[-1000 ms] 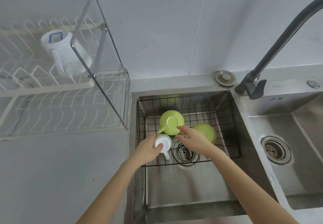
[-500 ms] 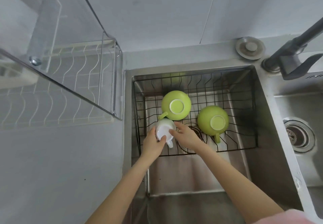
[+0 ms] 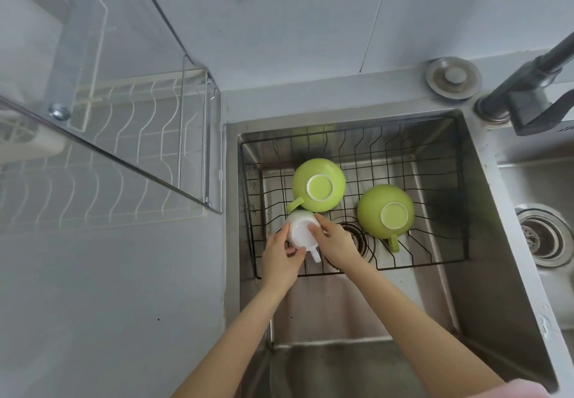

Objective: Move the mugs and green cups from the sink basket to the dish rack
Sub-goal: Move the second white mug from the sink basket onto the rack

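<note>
White mug (image 3: 302,232), upside down, at the front left of the black sink basket (image 3: 435,149), handle toward the viewer. Clasped from both sides: left hand (image 3: 281,259) curled around its left wall, right hand (image 3: 337,242) with fingers bent over base and right wall. Just behind, touching, one upturned green cup (image 3: 319,185); another green cup (image 3: 385,211) further right. White dish rack (image 3: 124,155) on the table (image 3: 108,289), left of the sink (image 3: 484,227).

Both hands, left (image 3: 281,259) and right (image 3: 337,244), reach forward, fingers curled inward
</note>
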A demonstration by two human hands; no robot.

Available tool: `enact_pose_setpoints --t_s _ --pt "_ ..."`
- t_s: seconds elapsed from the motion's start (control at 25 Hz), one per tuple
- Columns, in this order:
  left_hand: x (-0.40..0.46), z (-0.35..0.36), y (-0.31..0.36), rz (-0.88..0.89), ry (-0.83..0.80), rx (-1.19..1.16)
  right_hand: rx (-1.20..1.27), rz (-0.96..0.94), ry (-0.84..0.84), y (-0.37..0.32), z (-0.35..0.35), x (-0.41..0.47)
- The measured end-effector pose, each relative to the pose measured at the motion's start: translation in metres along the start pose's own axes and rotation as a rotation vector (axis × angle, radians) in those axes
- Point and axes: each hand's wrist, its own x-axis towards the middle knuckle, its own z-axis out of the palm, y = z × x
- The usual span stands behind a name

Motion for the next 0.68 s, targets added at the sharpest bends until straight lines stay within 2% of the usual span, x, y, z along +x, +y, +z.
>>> enact_pose_setpoints --t_s 0.16,0.4,0.68 --pt "-0.006 -0.008 -0.001 0.091 -0.034 0.044 0.053 -0.015 0.055 -0.004 -0.007 -0.016" --pt "-0.025 -0.018 0.004 0.388 0.002 0.261 0.116 -0.070 0.122 -0.011 -0.018 -0.047" --pt "-0.056 -0.035 0.023 0.573 0.039 0.213 0.120 -0.161 0.130 -0.018 -0.032 -0.084"
